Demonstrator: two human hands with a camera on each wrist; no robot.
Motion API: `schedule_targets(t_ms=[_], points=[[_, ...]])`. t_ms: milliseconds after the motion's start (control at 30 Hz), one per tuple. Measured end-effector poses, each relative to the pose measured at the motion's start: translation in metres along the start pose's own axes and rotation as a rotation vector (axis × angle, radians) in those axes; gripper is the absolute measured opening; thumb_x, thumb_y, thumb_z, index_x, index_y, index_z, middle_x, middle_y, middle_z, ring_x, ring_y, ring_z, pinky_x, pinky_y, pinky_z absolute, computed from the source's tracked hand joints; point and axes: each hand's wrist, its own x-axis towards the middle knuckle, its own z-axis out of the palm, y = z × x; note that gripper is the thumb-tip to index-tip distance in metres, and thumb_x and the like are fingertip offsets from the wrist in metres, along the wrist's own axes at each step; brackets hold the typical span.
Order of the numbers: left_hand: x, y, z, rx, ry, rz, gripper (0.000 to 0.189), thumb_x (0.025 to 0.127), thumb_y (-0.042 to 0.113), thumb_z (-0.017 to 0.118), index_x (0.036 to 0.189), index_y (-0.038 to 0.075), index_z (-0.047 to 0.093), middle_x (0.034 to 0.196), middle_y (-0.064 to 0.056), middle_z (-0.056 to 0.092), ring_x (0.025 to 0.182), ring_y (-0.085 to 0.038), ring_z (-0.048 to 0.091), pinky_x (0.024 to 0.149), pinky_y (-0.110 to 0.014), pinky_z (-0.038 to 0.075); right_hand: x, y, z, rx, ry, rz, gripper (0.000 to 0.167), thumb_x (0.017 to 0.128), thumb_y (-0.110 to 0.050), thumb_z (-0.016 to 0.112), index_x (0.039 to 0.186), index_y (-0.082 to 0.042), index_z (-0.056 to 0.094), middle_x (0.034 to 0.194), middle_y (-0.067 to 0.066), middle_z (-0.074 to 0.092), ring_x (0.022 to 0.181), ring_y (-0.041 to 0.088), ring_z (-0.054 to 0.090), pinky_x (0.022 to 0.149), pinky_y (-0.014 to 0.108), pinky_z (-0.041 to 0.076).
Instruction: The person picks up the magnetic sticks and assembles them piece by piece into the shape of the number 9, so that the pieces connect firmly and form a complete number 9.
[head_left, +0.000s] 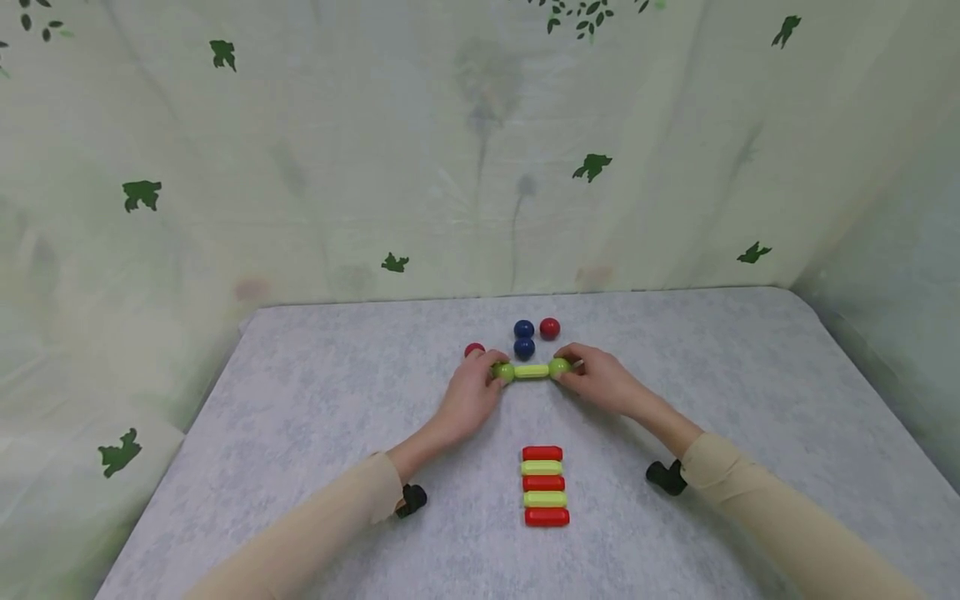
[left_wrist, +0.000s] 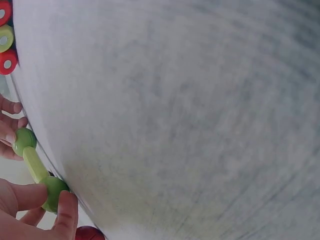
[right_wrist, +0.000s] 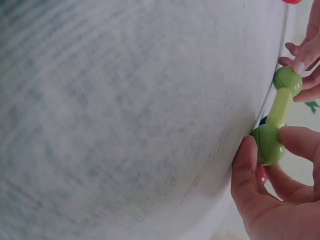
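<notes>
row of sticks (head_left: 544, 485): five short rods, red and lime alternating, are lying side by side on the worktop (head_left: 300, 433), nearer the person than the dumbbell piece and well apart from it.
dumbbell piece (head_left: 531, 371): a lime stick with a green ball on each end is sitting just above the worktop, between the two hands, past the row of sticks.
left hand (head_left: 468, 400): it is pinching the left green ball (left_wrist: 52, 192) between thumb and fingertips, fingers curled round it.
right hand (head_left: 603, 383): it is gripping the right green ball (right_wrist: 268, 144) the same way, thumb on top.
loose balls: just beyond the dumbbell piece, two blue balls (head_left: 524, 339) are touching one another, a red ball (head_left: 550, 327) is lying beside them, and another red ball (head_left: 474, 350) is peeking out behind the left hand.
risk: in my judgement a twist or uneven pull could be popping a ball off the stick end; a freed ball would likely be rolling into the loose balls or off toward the worktop edge.
backdrop: a pale leaf-printed curtain (head_left: 480, 150) is hanging behind everything.
</notes>
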Motion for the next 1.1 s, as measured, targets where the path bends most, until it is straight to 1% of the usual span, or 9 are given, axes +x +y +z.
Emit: schedule_targets(t_ms=[133,433,567,667,733,833,900,1000,1100], points=[[-0.001,0.001,-0.001,-0.014,-0.004,-0.013,0.026,0.094,0.002,0.064,0.119,0.006,0.064,0.101,-0.006,0.056,0.085,-0.019,0.051,0.075,-0.033,0.046,0.001,0.002,0.001,0.026,-0.003,0.028,0.034,0.096,-0.018,0.062,0.127,-0.006,0.059,0.119,0.011,0.06,0.099,0.025,0.058,0.079,0.034,0.052],[-0.001,0.002,-0.001,-0.013,-0.006,-0.015,0.027,0.094,0.002,0.064,0.12,0.007,0.064,0.102,-0.005,0.056,0.084,-0.019,0.051,0.074,-0.031,0.047,0.001,0.008,0.0,0.088,-0.002,0.016,0.034,0.095,-0.016,0.062,0.127,-0.005,0.057,0.118,0.011,0.06,0.097,0.024,0.058,0.078,0.034,0.052],[-0.012,0.003,0.001,-0.034,0.022,-0.012,0.028,0.093,0.003,0.064,0.12,0.009,0.064,0.106,-0.004,0.054,0.089,-0.018,0.052,0.079,-0.032,0.048,0.0,0.008,0.001,0.101,-0.009,-0.001,0.032,0.096,-0.014,0.062,0.126,-0.004,0.058,0.117,0.011,0.061,0.095,0.023,0.058,0.079,0.035,0.051],[-0.027,0.008,0.003,-0.062,0.009,0.003,0.025,0.093,0.006,0.064,0.118,0.009,0.066,0.111,-0.003,0.054,0.096,-0.019,0.054,0.085,-0.033,0.048,-0.001,0.008,0.003,0.1,-0.008,0.0,0.032,0.095,-0.014,0.062,0.126,-0.005,0.058,0.117,0.01,0.061,0.095,0.023,0.058,0.081,0.035,0.051],[-0.038,0.014,0.004,-0.082,-0.022,0.019,0.022,0.093,0.008,0.065,0.114,0.009,0.067,0.112,-0.001,0.055,0.1,-0.019,0.055,0.088,-0.034,0.048,-0.001,0.008,0.004,0.1,-0.004,0.006,0.033,0.095,-0.015,0.063,0.126,-0.006,0.058,0.116,0.01,0.061,0.096,0.023,0.058,0.081,0.035,0.052],[-0.053,0.022,0.006,-0.109,-0.102,0.037,0.016,0.093,0.013,0.067,0.11,0.011,0.069,0.108,0.001,0.057,0.098,-0.019,0.055,0.084,-0.033,0.049,-0.001,0.009,0.003,0.096,-0.004,0.0,0.033,0.094,-0.015,0.064,0.126,-0.006,0.058,0.116,0.01,0.061,0.097,0.024,0.058,0.082,0.036,0.052],[-0.06,0.026,0.007,-0.13,-0.16,0.037,0.016,0.094,0.015,0.067,0.109,0.013,0.069,0.106,0.002,0.057,0.097,-0.018,0.055,0.083,-0.031,0.049,0.0,0.01,0.002,0.097,-0.004,0.0,0.033,0.094,-0.016,0.064,0.125,-0.007,0.058,0.116,0.01,0.061,0.096,0.024,0.058,0.082,0.035,0.052],[-0.064,0.028,0.01,-0.164,-0.25,0.033,0.017,0.093,0.017,0.067,0.11,0.014,0.07,0.103,0.005,0.058,0.094,-0.014,0.055,0.081,-0.028,0.049,0.0,0.01,0.001,0.101,-0.008,-0.01,0.033,0.094,-0.015,0.064,0.125,-0.006,0.059,0.116,0.01,0.061,0.095,0.024,0.059,0.08,0.035,0.052],[-0.064,0.028,0.013,-0.157,-0.326,0.036,0.017,0.092,0.017,0.069,0.109,0.013,0.072,0.097,0.008,0.058,0.089,-0.009,0.055,0.079,-0.025,0.048,0.001,0.011,0.001,0.106,-0.013,-0.024,0.032,0.094,-0.014,0.064,0.125,-0.005,0.059,0.116,0.011,0.061,0.095,0.023,0.059,0.078,0.034,0.052]])
